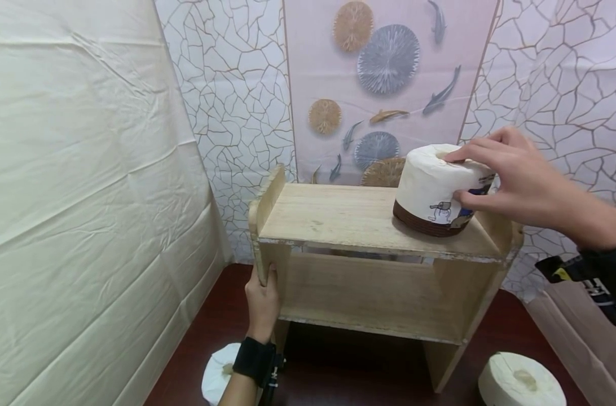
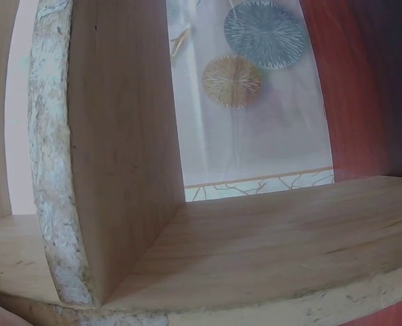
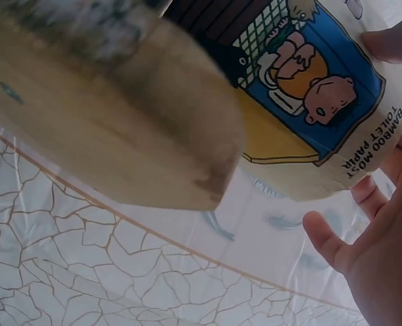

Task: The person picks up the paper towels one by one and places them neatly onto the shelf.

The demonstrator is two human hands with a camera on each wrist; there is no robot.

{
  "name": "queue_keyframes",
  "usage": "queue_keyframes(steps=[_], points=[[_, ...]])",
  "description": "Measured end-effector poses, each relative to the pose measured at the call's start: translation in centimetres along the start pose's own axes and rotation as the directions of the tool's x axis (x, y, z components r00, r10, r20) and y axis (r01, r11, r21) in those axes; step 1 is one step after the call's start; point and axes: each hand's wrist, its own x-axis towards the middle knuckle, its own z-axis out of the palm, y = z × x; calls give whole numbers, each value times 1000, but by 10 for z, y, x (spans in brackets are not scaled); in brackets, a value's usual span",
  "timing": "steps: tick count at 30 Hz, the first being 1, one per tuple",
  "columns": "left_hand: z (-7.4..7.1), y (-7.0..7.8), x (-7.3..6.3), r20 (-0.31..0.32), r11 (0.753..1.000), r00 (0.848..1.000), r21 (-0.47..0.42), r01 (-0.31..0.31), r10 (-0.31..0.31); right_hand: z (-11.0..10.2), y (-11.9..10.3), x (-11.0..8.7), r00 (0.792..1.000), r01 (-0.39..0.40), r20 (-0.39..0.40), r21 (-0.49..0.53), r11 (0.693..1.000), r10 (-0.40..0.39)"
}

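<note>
A small wooden shelf point(image 1: 328, 214) with a top board and a lower board stands in the middle of the head view. My left hand point(image 1: 262, 299) grips the front edge of its left side panel. At the right end of the top board is a wrapped toilet paper roll point(image 1: 425, 186), white with a brown band and printed cartoon. My right hand point(image 1: 521, 175) holds this roll, thumb against its side and fingers over the top by the core hole. The right wrist view shows the roll's printed wrapper point(image 3: 309, 95) beside the shelf's rounded end panel point(image 3: 153, 149).
Another toilet paper roll point(image 1: 219, 372) stands at the lower left, partly behind my left wrist. One more roll point(image 1: 521, 383) is at the lower right. The dark red tabletop point(image 1: 196, 332) lies under the shelf. Patterned cloth point(image 1: 237, 113) hangs behind, pale cloth point(image 1: 84, 197) at left.
</note>
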Motion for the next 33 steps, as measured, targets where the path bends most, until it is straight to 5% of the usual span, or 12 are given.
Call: queue_keyframes(steps=[9, 33], points=[[2, 0, 0, 10, 1000, 1000, -13, 14, -14, 2, -3, 1, 999, 35, -22, -9, 999, -35], [2, -2, 1, -1, 1000, 1000, -6, 12, -12, 4, -21, 7, 997, -53, 44, -143, 988, 60]])
